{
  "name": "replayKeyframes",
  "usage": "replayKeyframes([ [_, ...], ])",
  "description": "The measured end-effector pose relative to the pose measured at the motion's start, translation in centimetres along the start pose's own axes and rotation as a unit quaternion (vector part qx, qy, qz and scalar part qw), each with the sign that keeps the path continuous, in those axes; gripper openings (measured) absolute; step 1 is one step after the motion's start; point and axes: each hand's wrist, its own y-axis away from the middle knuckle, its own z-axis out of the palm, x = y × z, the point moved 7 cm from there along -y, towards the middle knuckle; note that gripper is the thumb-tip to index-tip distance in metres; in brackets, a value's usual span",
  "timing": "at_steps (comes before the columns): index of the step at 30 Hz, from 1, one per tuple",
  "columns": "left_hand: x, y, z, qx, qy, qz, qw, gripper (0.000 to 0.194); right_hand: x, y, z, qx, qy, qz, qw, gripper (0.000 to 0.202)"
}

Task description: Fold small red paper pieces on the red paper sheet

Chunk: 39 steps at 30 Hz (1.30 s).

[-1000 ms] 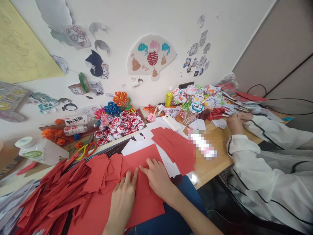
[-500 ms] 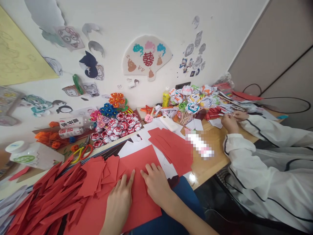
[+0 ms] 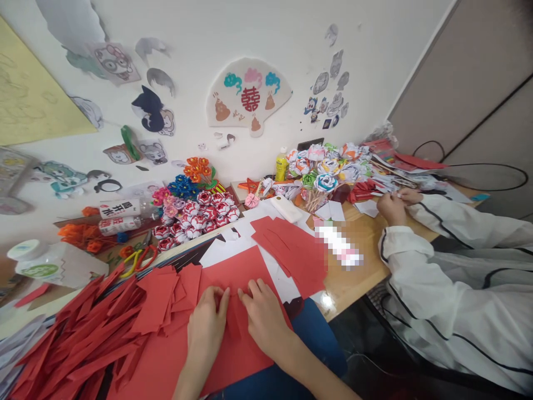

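Note:
A small piece of red paper point(image 3: 236, 319) lies between my hands on larger red sheets point(image 3: 245, 358). My left hand point(image 3: 208, 319) has its fingers curled, thumb and fingertips pinched together at the piece's upper left edge. My right hand point(image 3: 263, 311) rests at the piece's right side, fingers bent and slightly apart, with the index fingertip near the piece's top edge. Cut red paper pieces point(image 3: 156, 297) lie stacked left of my left hand, beside a large heap of folded red strips point(image 3: 79, 339). More red sheets point(image 3: 291, 253) lie beyond my right hand on white paper.
Scissors point(image 3: 145, 256), a white bottle point(image 3: 35, 264) and red-white paper flowers point(image 3: 204, 214) stand behind the red paper. Paper roses point(image 3: 327, 180) and a yellow bottle point(image 3: 282, 165) are farther back. At the right, another person's hands point(image 3: 393, 208) work over the wooden table point(image 3: 350, 289).
My left hand's fingers have curled in from an extended pose and now pinch at the small red piece. My right hand has shifted slightly. The view has moved a little.

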Motion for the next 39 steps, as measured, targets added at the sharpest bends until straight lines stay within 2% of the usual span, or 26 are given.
replayKeyframes([
  [5,0.1,-0.2,0.2,-0.018,0.075,0.015,0.997,0.029,0.6,-0.2,-1.0,0.036,-0.096,0.039,0.994,0.026],
  [9,0.4,0.3,-0.2,-0.037,0.168,0.039,0.984,0.029,1.9,-1.0,-2.0,0.07,-0.236,0.077,0.966,0.02],
  [13,1.0,1.0,-0.9,-0.061,0.231,0.057,0.969,0.031,2.1,-2.2,-1.2,0.018,-0.362,0.054,0.93,0.012],
  [15,1.0,1.2,-1.2,-0.06,0.245,0.056,0.966,0.031,2.2,-2.4,-0.7,0.0,-0.415,0.059,0.908,0.015],
  [17,0.9,1.4,-1.3,-0.057,0.255,0.052,0.964,0.03,2.4,-2.4,-0.8,0.015,-0.445,0.07,0.892,0.016],
  [19,0.7,1.6,-1.3,-0.062,0.253,0.053,0.964,0.029,2.5,-2.3,-1.2,0.035,-0.461,0.073,0.884,0.017],
  [24,0.6,2.0,-1.3,-0.071,0.24,0.066,0.966,0.031,2.1,-2.1,-1.4,0.011,-0.487,0.055,0.872,0.019],
  [27,0.0,2.2,-1.8,-0.048,0.244,0.042,0.968,0.031,3.5,-1.8,-1.9,0.072,-0.509,0.107,0.851,0.024],
  [30,-0.5,2.7,-2.1,-0.032,0.223,0.035,0.974,0.031,4.6,-1.2,-2.0,0.104,-0.566,0.163,0.802,0.03],
  [32,-0.7,3.0,-2.3,-0.023,0.232,0.039,0.972,0.03,4.8,-0.7,-1.7,0.093,-0.601,0.188,0.772,0.035],
  [34,-1.0,3.1,-2.5,-0.003,0.273,0.02,0.962,0.031,4.7,-0.3,-1.4,0.07,-0.619,0.194,0.758,0.037],
  [36,-1.4,2.8,-2.6,0.019,0.329,-0.009,0.944,0.032,4.1,0.0,-1.0,0.028,-0.625,0.179,0.759,0.038],
  [39,-1.3,2.0,-2.7,0.026,0.4,-0.017,0.916,0.03,3.1,0.4,-0.5,-0.066,-0.602,0.134,0.784,0.037],
])
